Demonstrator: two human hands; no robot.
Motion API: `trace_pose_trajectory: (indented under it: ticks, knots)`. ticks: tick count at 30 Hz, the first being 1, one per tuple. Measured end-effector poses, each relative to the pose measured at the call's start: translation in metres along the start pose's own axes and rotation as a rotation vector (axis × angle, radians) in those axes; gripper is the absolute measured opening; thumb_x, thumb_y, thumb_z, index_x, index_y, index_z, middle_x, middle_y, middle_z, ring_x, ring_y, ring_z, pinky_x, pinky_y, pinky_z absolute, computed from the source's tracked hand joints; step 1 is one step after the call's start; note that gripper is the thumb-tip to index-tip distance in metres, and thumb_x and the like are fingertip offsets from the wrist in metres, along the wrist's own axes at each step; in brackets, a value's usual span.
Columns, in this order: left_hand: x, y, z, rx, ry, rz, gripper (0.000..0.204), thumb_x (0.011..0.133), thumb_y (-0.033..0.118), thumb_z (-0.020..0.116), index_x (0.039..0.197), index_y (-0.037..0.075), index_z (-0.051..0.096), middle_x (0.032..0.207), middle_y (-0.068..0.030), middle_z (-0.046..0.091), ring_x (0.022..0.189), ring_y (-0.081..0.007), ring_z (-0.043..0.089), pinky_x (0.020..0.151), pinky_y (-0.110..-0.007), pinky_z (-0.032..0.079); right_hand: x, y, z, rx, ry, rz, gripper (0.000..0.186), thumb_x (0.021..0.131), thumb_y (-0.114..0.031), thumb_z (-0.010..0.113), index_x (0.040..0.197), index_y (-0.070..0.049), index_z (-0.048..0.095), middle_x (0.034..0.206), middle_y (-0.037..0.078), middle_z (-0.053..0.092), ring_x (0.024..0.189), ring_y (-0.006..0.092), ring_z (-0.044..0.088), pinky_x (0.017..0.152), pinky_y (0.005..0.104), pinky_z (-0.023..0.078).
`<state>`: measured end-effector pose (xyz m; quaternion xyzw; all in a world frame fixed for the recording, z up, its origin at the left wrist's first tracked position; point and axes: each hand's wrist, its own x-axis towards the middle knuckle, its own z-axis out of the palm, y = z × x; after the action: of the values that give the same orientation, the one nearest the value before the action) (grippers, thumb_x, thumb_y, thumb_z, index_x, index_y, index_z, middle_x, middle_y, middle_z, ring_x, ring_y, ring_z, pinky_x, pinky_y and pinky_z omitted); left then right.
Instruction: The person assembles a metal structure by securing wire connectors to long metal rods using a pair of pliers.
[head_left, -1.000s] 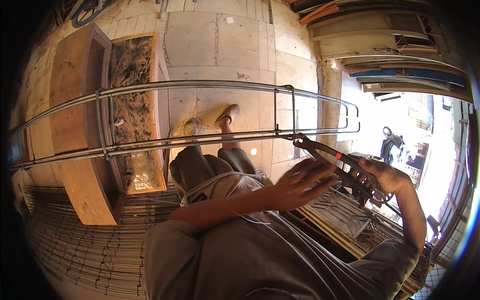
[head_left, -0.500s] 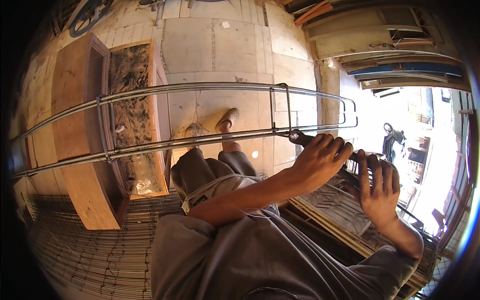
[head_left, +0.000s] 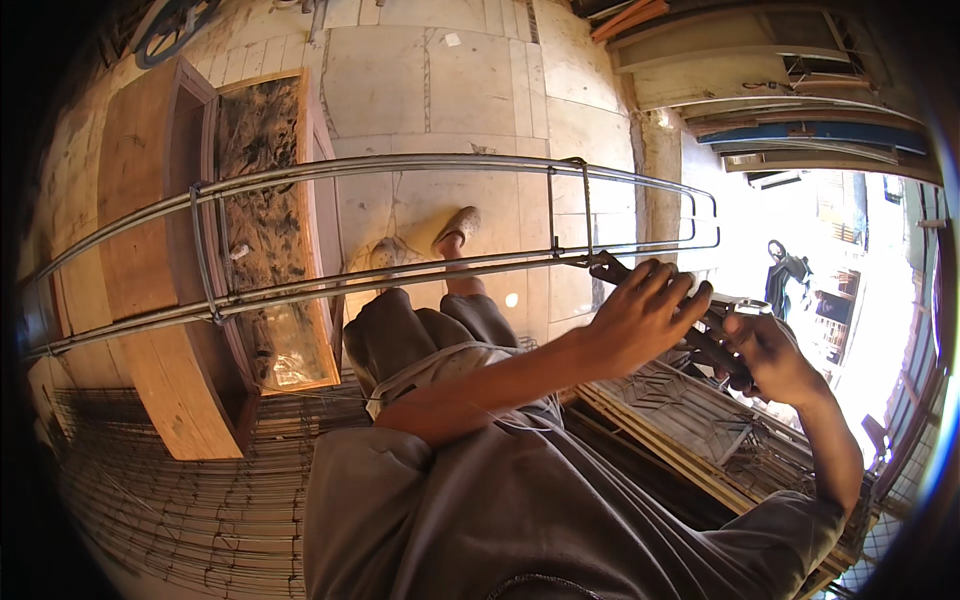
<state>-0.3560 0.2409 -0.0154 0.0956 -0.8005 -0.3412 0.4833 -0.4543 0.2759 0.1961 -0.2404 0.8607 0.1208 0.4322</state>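
Several long steel rods tied with square wire stirrups form a rebar cage (head_left: 420,262) stretched across in front of me. Dark long-handled pincers (head_left: 608,268) have their jaws at the near lower rod, by the stirrup close to the cage's right end. My left hand (head_left: 655,308) is closed round the pincers just behind the jaws, knuckles up. Beyond it to the right, my right hand (head_left: 765,355) is curled round the handle end, thumb on top. Fingers partly hide the handles, and whether the jaws grip a tie wire is too small to tell.
The cage passes over wooden cabinets or boxes (head_left: 150,230) and a panel with a dark marbled face (head_left: 262,200) on the left. Stacked rebar mesh (head_left: 180,500) lies at lower left. Metal frames (head_left: 690,410) stand close on my right, with shelving (head_left: 780,80) at upper right.
My right hand has gone from spread, raised fingers to curled round the handle end. The pincers' jaws and the cage's right part have shifted slightly upward in view.
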Motion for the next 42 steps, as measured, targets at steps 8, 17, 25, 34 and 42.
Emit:
trace_pose_trajectory:
  ticks: [8, 17, 25, 34, 42]
  knots:
    - [0.012, -0.009, -0.004, 0.058, -0.166, 0.016, 0.028, 0.07, 0.014, 0.067, 0.093, 0.006, 0.054, 0.085, -0.0045, 0.057, 0.076, -0.0161, 0.058, 0.071, -0.029, 0.047, -0.026, 0.003, 0.037, -0.874, 0.592, -0.531, 0.053, 0.082, -0.038, 0.07, 0.116, 0.0, 0.058, 0.092, 0.012, 0.064, 0.076, 0.0268, 0.063, 0.065, 0.0368, 0.05]
    - [0.024, -0.017, -0.011, -0.183, -0.257, -0.082, 0.065, 0.058, 0.021, 0.083, 0.11, 0.001, 0.05, 0.087, -0.0078, 0.059, 0.081, -0.0244, 0.062, 0.071, -0.035, 0.051, 0.001, 0.022, 0.042, -1.367, 0.935, -0.707, 0.063, 0.084, -0.043, 0.065, 0.12, 0.008, 0.057, 0.102, 0.016, 0.056, 0.085, 0.0281, 0.057, 0.07, 0.0396, 0.048]
    - [0.014, -0.016, -0.002, -0.134, -0.368, -0.03, 0.046, 0.072, 0.014, 0.071, 0.112, 0.001, 0.053, 0.095, -0.0108, 0.062, 0.089, -0.0263, 0.063, 0.074, -0.039, 0.052, 0.002, 0.028, 0.042, -0.75, 0.516, -0.486, 0.055, 0.084, -0.035, 0.07, 0.117, 0.006, 0.052, 0.096, 0.021, 0.061, 0.066, 0.0316, 0.061, 0.06, 0.0418, 0.049]
    - [0.001, -0.03, -0.006, -0.149, -0.216, 0.286, 0.046, 0.079, 0.032, 0.071, 0.115, 0.006, 0.06, 0.097, -0.0069, 0.064, 0.093, -0.0214, 0.065, 0.078, -0.035, 0.055, 0.025, 0.061, 0.034, 0.671, -0.289, 0.204, 0.072, 0.09, -0.068, 0.044, 0.103, 0.0, 0.063, 0.069, 0.013, 0.061, 0.052, 0.0187, 0.055, 0.044, 0.0296, 0.045]
    - [-0.035, -0.025, -0.008, -0.258, -0.176, 0.452, 0.033, 0.076, 0.027, 0.066, 0.104, 0.009, 0.065, 0.097, -0.0048, 0.062, 0.101, -0.021, 0.061, 0.088, -0.036, 0.051, 0.065, 0.193, 0.156, 0.382, 0.011, -0.736, 0.055, 0.094, -0.048, 0.054, 0.117, 0.001, 0.059, 0.08, 0.011, 0.061, 0.077, 0.0199, 0.061, 0.058, 0.0337, 0.049]
